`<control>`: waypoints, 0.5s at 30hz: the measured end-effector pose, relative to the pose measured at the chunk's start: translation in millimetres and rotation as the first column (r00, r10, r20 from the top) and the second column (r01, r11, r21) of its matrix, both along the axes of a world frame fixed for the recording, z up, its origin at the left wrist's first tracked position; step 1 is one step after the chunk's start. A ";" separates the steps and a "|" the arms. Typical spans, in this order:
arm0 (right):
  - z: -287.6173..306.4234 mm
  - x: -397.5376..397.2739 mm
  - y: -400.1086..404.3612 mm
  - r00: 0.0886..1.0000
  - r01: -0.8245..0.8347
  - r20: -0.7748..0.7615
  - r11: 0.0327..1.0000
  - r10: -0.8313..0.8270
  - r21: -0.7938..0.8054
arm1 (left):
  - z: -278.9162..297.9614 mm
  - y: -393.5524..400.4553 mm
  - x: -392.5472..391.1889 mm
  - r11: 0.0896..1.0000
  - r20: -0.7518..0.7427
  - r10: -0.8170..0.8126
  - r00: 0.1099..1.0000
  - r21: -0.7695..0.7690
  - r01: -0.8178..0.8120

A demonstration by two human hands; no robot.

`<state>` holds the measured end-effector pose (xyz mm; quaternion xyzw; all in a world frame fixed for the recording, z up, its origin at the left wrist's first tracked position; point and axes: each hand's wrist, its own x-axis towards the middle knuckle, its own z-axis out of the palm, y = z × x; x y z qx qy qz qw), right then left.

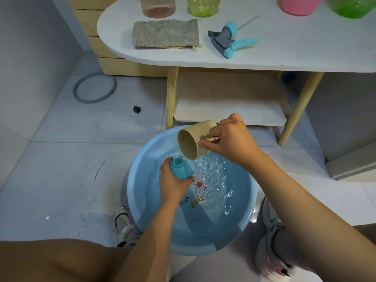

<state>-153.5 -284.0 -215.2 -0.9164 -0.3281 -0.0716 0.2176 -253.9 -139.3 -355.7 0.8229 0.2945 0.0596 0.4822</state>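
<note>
- You've got a grey cloth [165,33] on the white table [284,55], spray head [230,40] just beside it.
- Grey ring [94,87] and small black piece [137,109] on your floor, apart.

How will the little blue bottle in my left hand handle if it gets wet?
Likely slippery: the left hand grips the blue bottle over the water-filled basin, under the tipped beige cup. Probably light, being small and seemingly plastic. Set down sideways, it may roll.

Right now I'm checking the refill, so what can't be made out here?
Head view: blue bottle, lower body wrapped by the left hand.
Head view: cup handle, mostly covered by the right hand.
Head view: pink container on the table, top cut off by the frame edge.
</note>
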 end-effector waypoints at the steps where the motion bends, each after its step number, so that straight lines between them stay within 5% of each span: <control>1: 0.4 -0.5 0.4 1.000 -0.002 0.003 1.000 0.002 -0.001 | 0.4 -0.2 0.0 1.000 0.001 -0.002 1.000 0.001 0.002; 15: 2.0 -5.3 5.8 0.995 -0.018 0.094 0.999 0.015 0.036 | 4.0 -1.4 0.6 1.000 -0.013 -0.011 1.000 -0.014 0.011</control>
